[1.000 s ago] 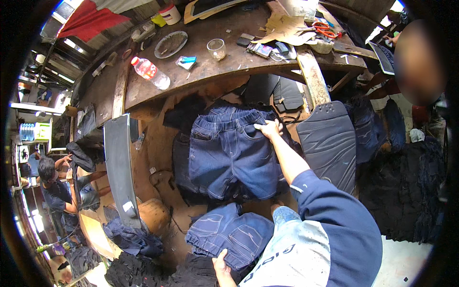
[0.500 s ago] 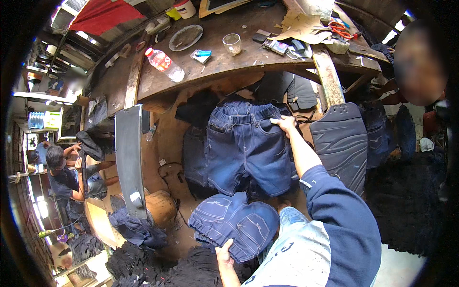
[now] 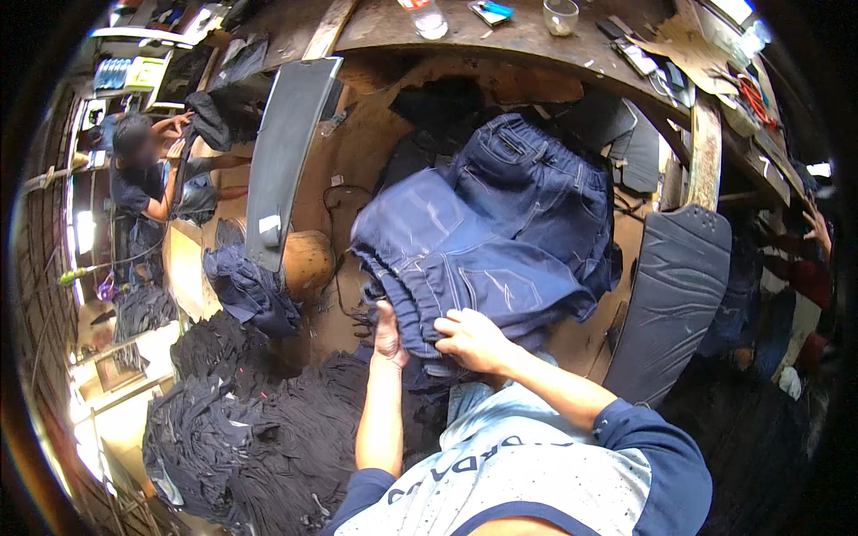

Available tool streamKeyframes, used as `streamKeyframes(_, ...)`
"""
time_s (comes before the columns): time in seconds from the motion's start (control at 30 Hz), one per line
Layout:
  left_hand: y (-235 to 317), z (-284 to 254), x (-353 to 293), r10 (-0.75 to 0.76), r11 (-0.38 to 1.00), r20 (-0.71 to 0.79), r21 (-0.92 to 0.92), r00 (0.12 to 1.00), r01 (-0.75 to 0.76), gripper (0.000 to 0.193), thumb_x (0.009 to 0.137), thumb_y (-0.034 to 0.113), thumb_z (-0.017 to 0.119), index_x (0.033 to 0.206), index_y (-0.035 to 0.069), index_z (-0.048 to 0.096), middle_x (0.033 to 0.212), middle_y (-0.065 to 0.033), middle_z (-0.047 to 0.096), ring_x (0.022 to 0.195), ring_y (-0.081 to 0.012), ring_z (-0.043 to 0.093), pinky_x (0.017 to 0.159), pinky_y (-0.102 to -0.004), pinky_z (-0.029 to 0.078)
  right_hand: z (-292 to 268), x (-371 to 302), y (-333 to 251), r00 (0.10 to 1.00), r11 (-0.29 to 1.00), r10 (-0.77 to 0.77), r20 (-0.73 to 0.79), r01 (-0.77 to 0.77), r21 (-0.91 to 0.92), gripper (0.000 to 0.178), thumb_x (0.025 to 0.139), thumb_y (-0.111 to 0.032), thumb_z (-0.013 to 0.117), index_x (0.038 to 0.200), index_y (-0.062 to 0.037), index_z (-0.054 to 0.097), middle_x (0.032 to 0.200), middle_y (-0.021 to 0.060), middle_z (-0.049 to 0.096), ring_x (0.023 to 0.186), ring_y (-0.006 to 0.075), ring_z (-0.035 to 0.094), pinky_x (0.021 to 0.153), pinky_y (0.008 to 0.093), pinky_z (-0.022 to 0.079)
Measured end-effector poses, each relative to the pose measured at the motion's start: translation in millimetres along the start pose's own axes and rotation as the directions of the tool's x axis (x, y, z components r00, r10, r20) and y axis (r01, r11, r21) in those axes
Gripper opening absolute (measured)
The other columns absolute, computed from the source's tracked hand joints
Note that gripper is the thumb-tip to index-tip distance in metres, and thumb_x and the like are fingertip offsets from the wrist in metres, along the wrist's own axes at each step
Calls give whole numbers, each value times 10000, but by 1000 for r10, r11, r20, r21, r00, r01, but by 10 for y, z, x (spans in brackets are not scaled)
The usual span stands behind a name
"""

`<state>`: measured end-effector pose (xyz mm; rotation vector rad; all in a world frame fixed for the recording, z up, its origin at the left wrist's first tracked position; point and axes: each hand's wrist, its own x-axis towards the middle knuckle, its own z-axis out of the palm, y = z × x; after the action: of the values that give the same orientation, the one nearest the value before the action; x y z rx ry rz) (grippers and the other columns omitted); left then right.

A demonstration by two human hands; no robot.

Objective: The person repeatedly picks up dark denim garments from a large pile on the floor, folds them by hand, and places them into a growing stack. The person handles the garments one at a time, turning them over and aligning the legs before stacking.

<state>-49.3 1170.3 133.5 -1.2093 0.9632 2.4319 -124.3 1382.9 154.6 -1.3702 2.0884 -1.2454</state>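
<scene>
A pair of blue denim shorts [image 3: 492, 268] is spread before me, its elastic waistband toward me and its stitched back pockets facing up. My left hand [image 3: 389, 336] grips the left part of that waistband, its fingers partly hidden behind the cloth. At the waistband's right side my right hand [image 3: 472, 341] pinches the edge, fingers curled. Just beyond lies a darker second pair of denim shorts [image 3: 572, 183], tilted, with its waistband at the far side. The lighter pair overlaps its lower left part.
Dark padded boards stand at left [image 3: 288, 170] and right [image 3: 675, 295]. A wooden table [image 3: 500, 40] crosses the far side, holding a bottle [image 3: 429, 22] and a glass [image 3: 560, 16]. Piled dark cloth [image 3: 259, 447] lies at lower left. Another person [image 3: 138, 179] works at far left.
My right hand has left the darker shorts' waistband and come back to the lighter pair's waistband. The lighter shorts have moved forward over the darker pair. The view has shifted.
</scene>
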Motion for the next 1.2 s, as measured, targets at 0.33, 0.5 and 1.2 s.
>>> streamKeyframes(0.33, -449, -223, -82, -46, 936, -136, 341, 990, 90, 618, 683, 66, 739, 1270, 11, 554, 1155, -96, 642, 1029, -265, 632, 896, -409, 532, -298, -93, 645, 910, 765, -363, 202, 167, 622, 454, 665, -269, 822, 1069, -101, 703, 1170, 128, 619, 1146, 329, 568, 970, 442, 450)
streamKeyframes(0.5, -732, -986, -746, -4, 982, -196, 182, 981, 40, 666, 685, 37, 715, 1315, -6, 504, 1216, -138, 613, 1094, -326, 612, 958, -448, 512, -1132, -349, 2550, -183, 319, 494, -850, -871, 373, 913, 654, -391, 825, 1395, -73, 399, 1324, 166, 532, 1268, 361, 444, 1075, 484, 345)
streamKeyframes(1.2, -1020, -1316, -1063, -257, 963, -493, -62, 831, 261, 330, 732, 215, 687, 967, -6, 615, 938, -172, 683, 886, -359, 672, 798, -553, 555, -724, -485, 2159, 470, 734, 678, -565, -406, 544, 413, 772, -359, 802, 974, -23, 671, 949, 105, 668, 898, 228, 640, 882, 367, 478)
